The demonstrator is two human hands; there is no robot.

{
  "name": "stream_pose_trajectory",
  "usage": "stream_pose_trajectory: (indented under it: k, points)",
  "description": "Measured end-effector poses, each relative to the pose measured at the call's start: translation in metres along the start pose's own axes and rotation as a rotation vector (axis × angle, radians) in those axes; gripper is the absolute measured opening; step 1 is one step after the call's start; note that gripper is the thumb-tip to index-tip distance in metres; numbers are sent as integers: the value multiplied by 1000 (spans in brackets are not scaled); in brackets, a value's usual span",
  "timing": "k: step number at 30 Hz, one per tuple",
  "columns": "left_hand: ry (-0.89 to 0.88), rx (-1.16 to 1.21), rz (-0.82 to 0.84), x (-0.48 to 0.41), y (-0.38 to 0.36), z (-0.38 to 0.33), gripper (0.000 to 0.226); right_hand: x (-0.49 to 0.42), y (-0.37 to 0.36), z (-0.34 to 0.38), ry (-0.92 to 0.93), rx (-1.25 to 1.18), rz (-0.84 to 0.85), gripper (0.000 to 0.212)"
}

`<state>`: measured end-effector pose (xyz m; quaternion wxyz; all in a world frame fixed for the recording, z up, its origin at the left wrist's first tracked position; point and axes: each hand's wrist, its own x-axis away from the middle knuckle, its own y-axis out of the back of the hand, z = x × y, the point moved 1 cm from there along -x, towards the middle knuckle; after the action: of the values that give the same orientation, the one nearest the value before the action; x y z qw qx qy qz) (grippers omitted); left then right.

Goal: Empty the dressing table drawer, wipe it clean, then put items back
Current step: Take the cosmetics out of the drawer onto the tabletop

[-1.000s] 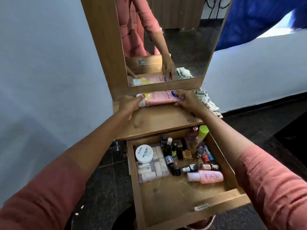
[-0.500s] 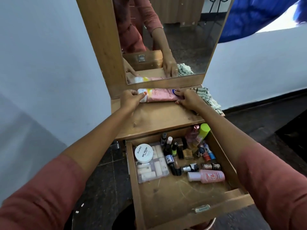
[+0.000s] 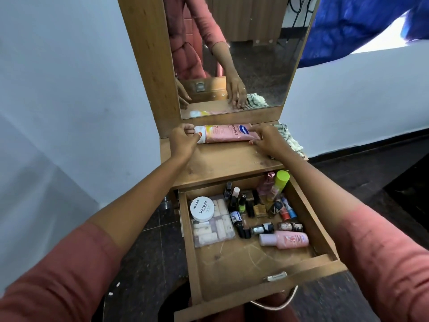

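A pink lotion tube point(image 3: 222, 133) lies on its side on the wooden tabletop point(image 3: 222, 163), against the base of the mirror. My left hand point(image 3: 183, 140) grips its white cap end with curled fingers. At the other end, my right hand point(image 3: 267, 140) pinches the tube between thumb and fingers. Below, the open drawer point(image 3: 301, 273) holds a white nail polish jar point(image 3: 202, 209) on a clear pouch point(image 3: 216, 231), several small dark bottles point(image 3: 241, 212), a pink bottle point(image 3: 287, 239) lying flat and a green-capped bottle point(image 3: 281, 180). The drawer's front part is bare wood.
A checked cloth point(image 3: 290, 140) lies bunched on the tabletop's right end, just behind my right hand. The mirror point(image 3: 255, 54) stands upright at the back. White walls flank the dressing table, and a dark tiled floor point(image 3: 148, 252) lies below.
Both hands carried the pink tube back toward the mirror and set it down flat on the tabletop. The drawer contents have not moved.
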<state>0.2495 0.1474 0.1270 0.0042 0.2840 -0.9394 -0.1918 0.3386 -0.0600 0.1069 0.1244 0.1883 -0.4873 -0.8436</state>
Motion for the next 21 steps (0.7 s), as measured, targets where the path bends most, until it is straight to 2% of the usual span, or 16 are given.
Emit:
stream_pose_trajectory:
  k: [7,13,21]
  points:
    - [-125,-9,102,60,-15,4,23,46,5,9,43,-121,-47,24]
    - [-209,-19,334,131,-42,25,23,103,-5,3,46,-205,-33,17]
    - [-369,-355,687,180,-76,69,24,180,-8,-27,3,-97,200,12]
